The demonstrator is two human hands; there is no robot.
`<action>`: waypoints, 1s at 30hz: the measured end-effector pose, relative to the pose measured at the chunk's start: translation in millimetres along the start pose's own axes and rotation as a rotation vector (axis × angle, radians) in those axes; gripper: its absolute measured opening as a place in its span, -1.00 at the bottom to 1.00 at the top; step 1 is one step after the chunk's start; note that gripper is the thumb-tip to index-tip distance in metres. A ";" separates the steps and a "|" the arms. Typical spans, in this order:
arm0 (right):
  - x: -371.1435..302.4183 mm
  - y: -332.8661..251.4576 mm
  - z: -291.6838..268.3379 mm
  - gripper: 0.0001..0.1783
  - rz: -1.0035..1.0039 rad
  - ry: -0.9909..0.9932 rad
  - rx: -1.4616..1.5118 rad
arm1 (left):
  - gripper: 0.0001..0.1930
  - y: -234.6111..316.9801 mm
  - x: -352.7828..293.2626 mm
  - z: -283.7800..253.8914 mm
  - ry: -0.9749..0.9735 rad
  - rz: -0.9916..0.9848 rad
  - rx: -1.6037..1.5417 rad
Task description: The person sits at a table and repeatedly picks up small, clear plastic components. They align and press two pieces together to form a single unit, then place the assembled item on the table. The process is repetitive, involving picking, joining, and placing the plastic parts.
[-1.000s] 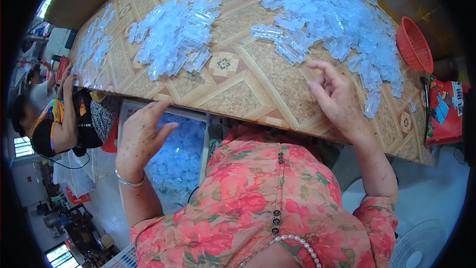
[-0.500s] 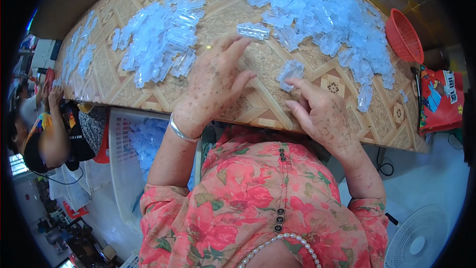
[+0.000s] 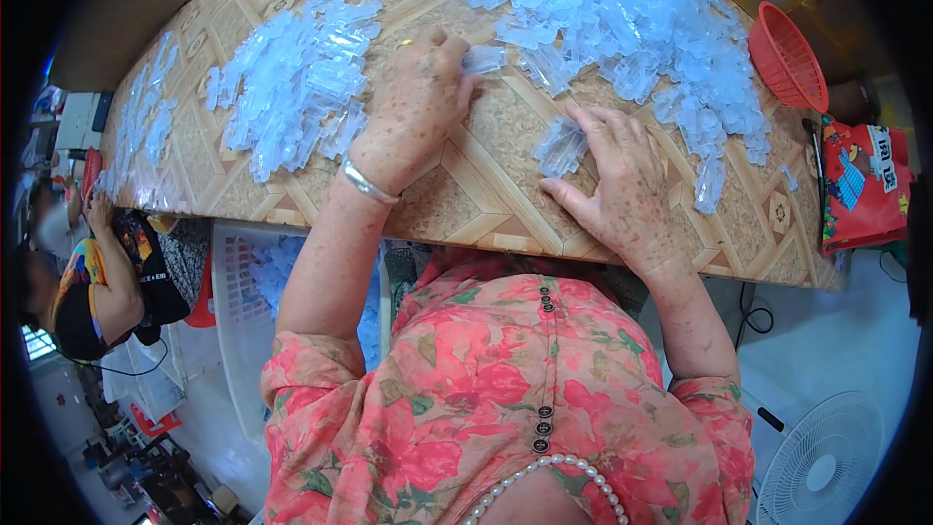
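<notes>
**Light, edge-first contact is looking like the better way**

The bare left hand is resting by a thin, clear, rectangular plastic piece, which is lying between two heaps on the brown, wood-and-cork-patterned table. Its fingers are bending around the near end of that piece, the thumb just below; whether they are pinching it firmly, I cannot tell.

The bare right hand is spanning a small, loose cluster of clear plastic pieces, thumb apart from the fingers, the hand unclenched and the forefinger apparently touching the cluster's edge.

Such slick sheets are probably calling for a light hold at the edges, since pressing on the flat faces is likely inviting them to slide or fan apart. Squaring their edges by lightly tapping is probably helping more than squeezing.

The left forearm is slanting up from the lower edge, back of the hand facing upward. The right wrist is staying low near the table's front edge, palm turning inward. Both elbows are bending, and the large, bluish-clear plastic heap is lying beyond the right fingers.
</notes>
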State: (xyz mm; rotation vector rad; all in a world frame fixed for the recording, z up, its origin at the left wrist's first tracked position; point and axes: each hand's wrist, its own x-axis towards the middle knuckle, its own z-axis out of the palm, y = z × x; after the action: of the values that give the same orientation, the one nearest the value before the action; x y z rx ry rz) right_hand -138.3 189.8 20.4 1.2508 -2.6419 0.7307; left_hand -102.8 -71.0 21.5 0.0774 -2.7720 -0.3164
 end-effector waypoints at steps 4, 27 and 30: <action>-5.1 8.1 -6.1 -0.10 0.028 0.009 0.020 | -0.75 -1.8 -12.8 -6.8 -0.078 -0.160 -0.405; -2.3 9.8 -11.8 -0.36 0.023 -0.060 0.095 | -0.40 30.9 -36.6 -19.5 0.008 0.077 -0.291; -1.4 21.6 -13.5 -0.35 -0.037 -0.092 0.143 | -0.40 34.0 -35.9 -19.7 -0.102 0.060 -0.299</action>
State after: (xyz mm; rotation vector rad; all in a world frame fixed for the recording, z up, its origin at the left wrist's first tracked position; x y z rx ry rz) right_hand -154.9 208.9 23.8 1.3982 -2.6719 0.8908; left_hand -62.9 -38.8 35.2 -0.0990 -2.7848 -0.7315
